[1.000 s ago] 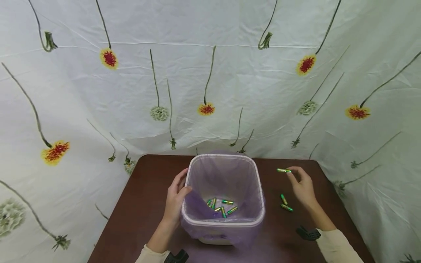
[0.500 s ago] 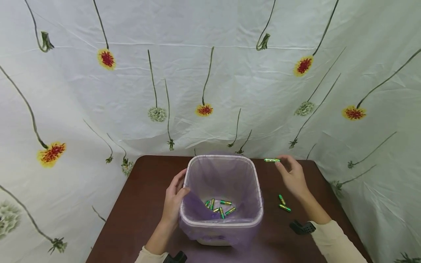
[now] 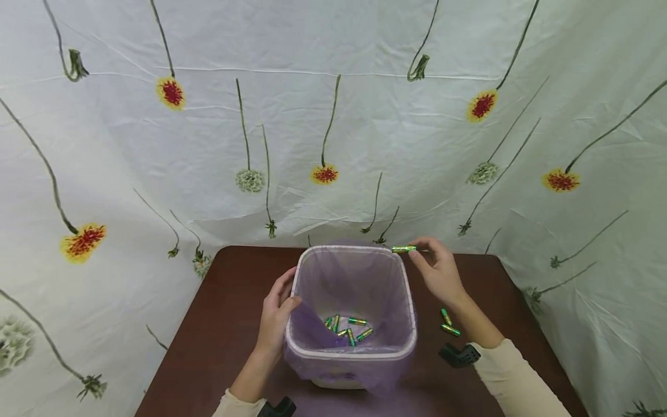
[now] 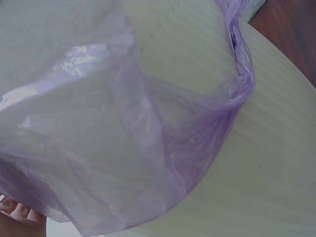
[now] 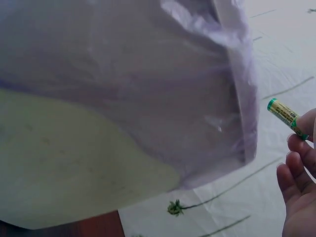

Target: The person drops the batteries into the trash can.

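Observation:
A white bin (image 3: 354, 355) with a thin purple bag liner (image 4: 123, 163) stands on the table. My left hand (image 3: 276, 321) holds the bin's left side, thumb over the rim, fingers outside; in the left wrist view only fingertips (image 4: 22, 212) show. My right hand (image 3: 439, 275) pinches a green-and-gold battery (image 5: 286, 114) by one end between thumb and fingers. In the head view, that battery lies level at the bin's far right corner; I cannot tell if it touches the rim. Inside the bin, several similar batteries (image 3: 357, 321) lie scattered at the bottom.
Two more batteries, one (image 3: 446, 316) above the other (image 3: 450, 330), lie on the dark brown table (image 3: 234, 289) right of the bin. A white flower-printed cloth (image 3: 292, 35) hangs behind and at both sides. Dark devices (image 3: 460, 355) sit at both wrists.
My right hand has carried its battery leftward and slightly away from me, from above the table's right side to the bin's far right corner. My left hand stays on the bin.

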Available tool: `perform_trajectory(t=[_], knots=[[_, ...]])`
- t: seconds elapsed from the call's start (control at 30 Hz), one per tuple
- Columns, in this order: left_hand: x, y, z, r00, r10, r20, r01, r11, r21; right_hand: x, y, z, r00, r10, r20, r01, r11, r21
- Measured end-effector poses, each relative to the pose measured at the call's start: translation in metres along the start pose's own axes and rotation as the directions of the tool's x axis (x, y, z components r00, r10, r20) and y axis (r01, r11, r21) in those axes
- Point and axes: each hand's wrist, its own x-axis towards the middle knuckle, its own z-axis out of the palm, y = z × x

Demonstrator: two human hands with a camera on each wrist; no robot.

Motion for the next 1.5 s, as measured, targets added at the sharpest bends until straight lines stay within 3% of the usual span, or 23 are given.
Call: perform_trajectory(t=[0.33,0.5,0.63,0.87,1.0,1.2,1.5], knots=[[0.001,-0.001,0.002,1.0,0.002,0.007,-0.002,1.0,-0.008,0.012,-0.011,0.02,0.992,-0.064,0.109,0.06,0.997,0.042],[0.001,0.0,0.003,1.0,-0.008,0.002,0.008,1.0,0.005,0.016,-0.016,0.027,0.977,-0.111,0.18,0.114,0.993,-0.007],[0.001,0.001,0.003,1.0,0.002,0.006,-0.002,1.0,0.006,0.019,-0.023,0.027,0.978,-0.114,0.175,0.126,0.99,-0.061],[0.002,0.001,0.004,1.0,0.015,0.011,-0.015,1.0,0.014,0.016,-0.049,0.019,0.975,-0.17,0.146,0.181,0.981,-0.064],[0.002,0.0,0.003,1.0,0.014,0.007,-0.014,1.0,0.015,0.011,-0.045,0.015,0.974,-0.171,0.147,0.182,0.981,-0.069],[0.001,-0.001,0.002,1.0,0.014,0.011,-0.014,1.0,0.025,0.004,-0.038,0.004,0.989,-0.09,0.12,0.103,0.989,-0.11],[-0.002,-0.001,-0.001,1.0,0.001,0.006,-0.001,1.0,0.008,-0.009,0.01,-0.026,0.997,0.013,0.074,0.002,0.98,-0.199]])
